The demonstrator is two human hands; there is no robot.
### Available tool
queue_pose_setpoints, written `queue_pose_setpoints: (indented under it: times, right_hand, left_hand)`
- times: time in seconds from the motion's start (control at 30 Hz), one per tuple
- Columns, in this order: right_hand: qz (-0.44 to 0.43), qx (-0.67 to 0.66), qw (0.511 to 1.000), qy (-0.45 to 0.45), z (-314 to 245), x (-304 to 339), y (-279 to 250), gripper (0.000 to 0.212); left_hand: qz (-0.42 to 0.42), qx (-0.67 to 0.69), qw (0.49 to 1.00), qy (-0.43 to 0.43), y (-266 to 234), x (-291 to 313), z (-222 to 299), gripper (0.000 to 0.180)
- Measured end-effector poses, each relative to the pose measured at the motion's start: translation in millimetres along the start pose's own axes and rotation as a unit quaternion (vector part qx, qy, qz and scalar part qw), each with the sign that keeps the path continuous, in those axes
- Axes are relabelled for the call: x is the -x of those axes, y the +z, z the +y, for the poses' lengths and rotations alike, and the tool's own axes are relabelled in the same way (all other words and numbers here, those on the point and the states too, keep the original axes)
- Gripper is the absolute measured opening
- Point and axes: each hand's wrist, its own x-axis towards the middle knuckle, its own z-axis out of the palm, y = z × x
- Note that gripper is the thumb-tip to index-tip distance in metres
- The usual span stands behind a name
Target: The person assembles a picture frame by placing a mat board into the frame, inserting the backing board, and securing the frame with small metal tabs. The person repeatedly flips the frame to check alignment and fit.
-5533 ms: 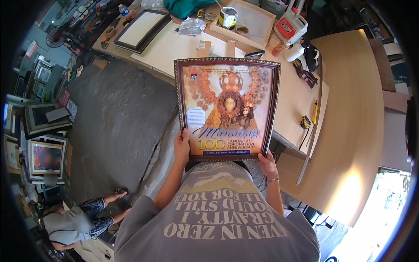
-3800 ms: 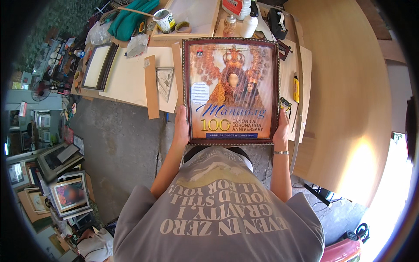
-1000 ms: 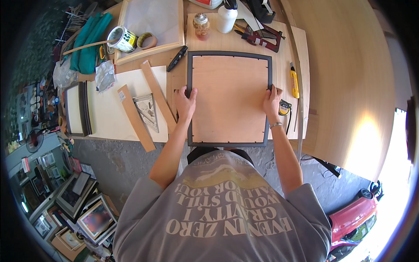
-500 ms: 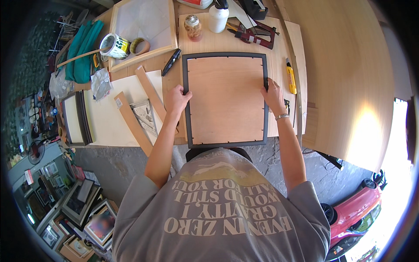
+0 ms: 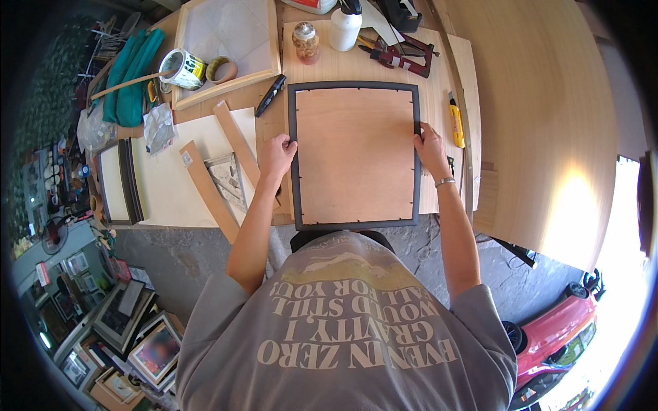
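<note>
A dark grey picture frame lies face down at the front edge of the workbench, with a plain brown backing board set inside it. Small dark tabs show along the inner edges of the frame. At the left side bar, my left hand has its fingers curled and its thumb against the outer edge. My right hand grips the opposite bar, at about the same height. The undersides of the bars and the fingertips there are hidden.
A yellow cutter and a red staple gun lie to the right. Behind stand a glass jar and a white bottle. Leftward are a black marker, wooden strips, a tape roll and a glue tub.
My left thumb has slid from on top of the left bar to its outer edge. The right hand and the frame have barely moved.
</note>
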Motion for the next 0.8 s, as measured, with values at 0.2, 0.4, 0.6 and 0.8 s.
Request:
queue_pose_setpoints:
  times: [0.2, 0.4, 0.6, 0.8]
  right_hand:
    - [0.087, 0.096, 0.991, -0.029, -18.0, 50.7, -4.5, 0.041]
    - [0.014, 0.111, 0.992, 0.062, -8.6, 117.8, 2.7, 0.043]
    - [0.0, 0.071, 0.995, 0.071, 22.2, 100.2, -7.3, 0.04]
    - [0.006, 0.141, 0.99, 0.0, 16.9, 94.5, 0.3, 0.034]
  left_hand:
    - [0.063, 0.042, 0.997, -0.028, -8.2, 50.3, 5.5, 0.045]
    - [-0.038, -0.068, 0.996, -0.032, -2.2, 94.3, -2.2, 0.045]
    - [-0.029, -0.038, 0.998, 0.036, 11.5, 77.8, -2.7, 0.04]
    - [-0.029, -0.11, 0.993, -0.003, -0.2, 82.1, 5.6, 0.032]
